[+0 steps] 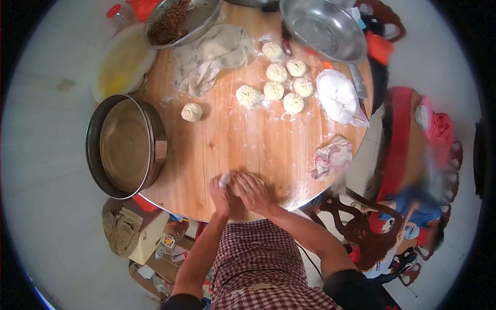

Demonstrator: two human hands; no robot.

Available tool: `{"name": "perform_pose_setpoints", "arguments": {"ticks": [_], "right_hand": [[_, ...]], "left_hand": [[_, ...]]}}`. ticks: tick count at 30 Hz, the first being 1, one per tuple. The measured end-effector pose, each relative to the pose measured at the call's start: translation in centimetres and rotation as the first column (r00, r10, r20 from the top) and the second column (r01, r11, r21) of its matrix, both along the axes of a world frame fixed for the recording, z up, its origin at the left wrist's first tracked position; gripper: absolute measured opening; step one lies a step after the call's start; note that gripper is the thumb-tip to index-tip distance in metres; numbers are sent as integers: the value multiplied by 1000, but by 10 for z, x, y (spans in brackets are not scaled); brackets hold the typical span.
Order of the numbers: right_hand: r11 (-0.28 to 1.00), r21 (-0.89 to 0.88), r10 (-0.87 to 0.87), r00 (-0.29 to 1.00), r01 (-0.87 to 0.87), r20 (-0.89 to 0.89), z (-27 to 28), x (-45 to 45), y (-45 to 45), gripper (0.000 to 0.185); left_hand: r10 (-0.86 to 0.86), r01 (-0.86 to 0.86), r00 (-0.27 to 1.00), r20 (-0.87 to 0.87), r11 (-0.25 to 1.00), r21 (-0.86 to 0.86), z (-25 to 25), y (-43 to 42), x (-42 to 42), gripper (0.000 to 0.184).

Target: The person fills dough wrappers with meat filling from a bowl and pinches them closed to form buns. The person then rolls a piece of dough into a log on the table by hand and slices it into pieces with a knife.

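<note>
My left hand (220,195) and my right hand (250,192) are close together over the near edge of the round wooden table (232,139). The fingers of both hands are curled inward. A small white patch (224,179) shows at the left fingertips; whether it is dough or something else I cannot tell. What lies under the hands is hidden. Farther up the table is a group of several pleated, filled buns (274,90). One more bun (191,112) sits apart to the left. White flour is dusted around them.
A round metal steamer (159,137) stands at the left edge. At the back are a bowl of brown filling (170,23), a crumpled cloth (212,57) and a metal basin (325,26). On the right lie a white plastic bag (338,98), a knife (357,81) and a pinkish cloth (332,157).
</note>
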State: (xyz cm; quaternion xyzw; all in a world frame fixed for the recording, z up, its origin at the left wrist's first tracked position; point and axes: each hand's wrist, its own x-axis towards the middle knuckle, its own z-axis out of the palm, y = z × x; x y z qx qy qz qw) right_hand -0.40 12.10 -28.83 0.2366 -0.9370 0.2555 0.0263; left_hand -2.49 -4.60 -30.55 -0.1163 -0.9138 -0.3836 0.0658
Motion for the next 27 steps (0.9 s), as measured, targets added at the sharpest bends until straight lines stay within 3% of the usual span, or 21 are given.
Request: {"name": "perform_pose_setpoints", "arguments": {"ticks": [1, 2, 3, 4, 5, 6, 7, 8, 9, 10, 11, 13, 15, 17, 18, 19, 21, 23, 24, 25, 27], "right_hand": [[999, -35, 2, 995, 2, 104, -6, -10, 0, 49], [998, -69, 10, 980, 3, 199, -1, -23, -1, 48], [997, -73, 25, 983, -12, 182, 8, -33, 1, 48], [941, -252, -106, 906, 224, 410, 18, -38, 5, 47], [805, -351, -167, 750, 478, 640, 32, -42, 5, 47], [664, -412, -288, 722, 624, 629, 39, -45, 2, 48], [670, -418, -277, 729, 613, 626, 48, -44, 1, 48], [727, -394, -348, 796, 563, 494, 59, -39, 1, 47], [778, -359, -404, 848, 516, 343, 69, -35, 1, 47], [852, -367, -311, 925, 374, 221, 79, -34, 1, 47], [855, -365, -308, 927, 368, 212, 85, -36, 6, 47], [893, -437, -7, 974, 108, 226, 92, -39, 21, 47], [851, -477, -115, 964, 220, 241, 73, -63, 25, 51], [660, -359, -294, 667, 660, 685, 56, -87, 5, 54], [941, -86, -335, 938, 328, -93, 75, -84, -23, 64], [933, 203, -317, 945, 296, 81, 55, -52, -37, 73], [856, -331, -372, 918, 398, 139, 113, -52, -59, 65], [883, -268, -376, 922, 386, 91, 146, -54, -55, 71], [907, -210, -362, 931, 364, 48, 152, -57, -54, 77], [905, -214, -367, 929, 367, 44, 140, -71, -48, 77], [877, -181, -450, 893, 445, 18, 99, -115, -25, 80]], "left_hand": [[69, -72, 996, 59, 996, 46, -3, 1, -10, 34], [127, -160, 960, 250, 980, 118, 2, 3, -19, 41], [141, -172, 962, 233, 978, 116, 10, 7, -24, 41], [332, -406, 905, 264, 859, 311, 18, 11, -28, 37], [485, -590, 807, 337, 653, 475, 25, 11, -29, 36], [452, -648, 759, 469, 592, 479, 32, 7, -23, 56], [463, -653, 755, 464, 586, 480, 36, 8, -21, 56], [61, -712, 688, 723, 247, 657, 54, 15, -20, 68], [-415, -787, 595, 688, -126, 604, 63, 23, -19, 80], [-484, -811, 573, 661, -220, 543, 56, 33, -24, 96], [-440, -705, 669, 599, -122, 698, 55, 38, -32, 96], [-395, -783, 620, 678, -245, 572, 71, 44, -48, 97], [-453, -749, 645, 615, -215, 627, 73, 43, -48, 95], [-524, -716, 647, 553, -169, 678, 73, 47, -45, 94], [-525, -652, 689, 499, -147, 744, 74, 52, -47, 94], [-531, -570, 732, 427, -134, 811, 73, 59, -55, 94], [-464, -528, 793, 395, -198, 826, 56, 55, -68, 94], [-512, -514, 762, 397, -104, 852, 73, 48, -69, 93], [-532, -161, 845, -59, -358, 920, 75, 63, -58, 93], [-536, -157, 842, -63, -355, 921, 78, 60, -55, 93], [-611, -587, 664, 431, -68, 807, 101, 55, -57, 93]]}}
